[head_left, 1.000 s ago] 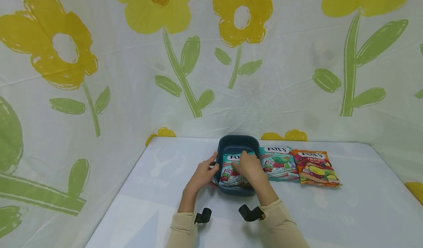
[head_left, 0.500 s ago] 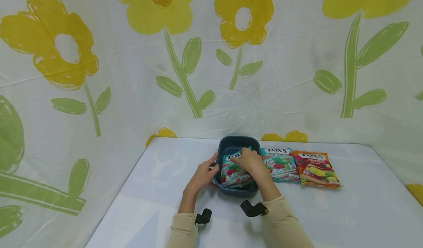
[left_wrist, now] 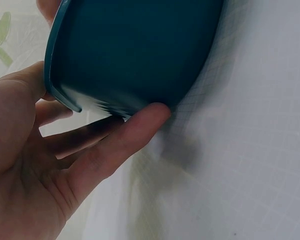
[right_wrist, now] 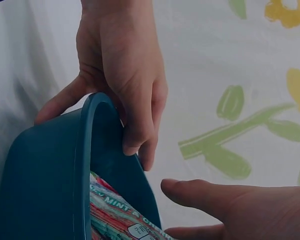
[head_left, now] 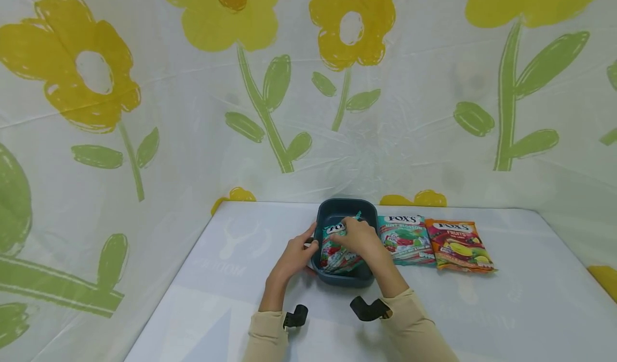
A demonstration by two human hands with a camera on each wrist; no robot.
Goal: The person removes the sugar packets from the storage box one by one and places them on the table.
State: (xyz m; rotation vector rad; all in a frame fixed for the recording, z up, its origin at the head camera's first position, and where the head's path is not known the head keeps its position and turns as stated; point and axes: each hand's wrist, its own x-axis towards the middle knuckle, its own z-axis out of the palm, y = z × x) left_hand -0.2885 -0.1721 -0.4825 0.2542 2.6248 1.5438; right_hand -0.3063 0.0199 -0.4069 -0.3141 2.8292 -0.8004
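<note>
A dark teal plastic bin stands on the table in the head view, with a green candy bag tilted inside it. My left hand grips the bin's left wall. In the right wrist view, the left thumb lies inside the rim and another finger reaches along the outside. My right hand reaches into the bin and holds the candy bag by its upper right part, covering some of it. Where its fingertips meet the bag is partly hidden.
Just right of the bin lies another green candy bag, flat on the white table. An orange-red fruit candy bag lies beside it. A flower-printed sheet rises behind the table's back edge.
The candy bag in the bin has turned and tilted, its right side shifting left and its top corner rising. My right hand moved slightly with it; the left hand kept its grip.
</note>
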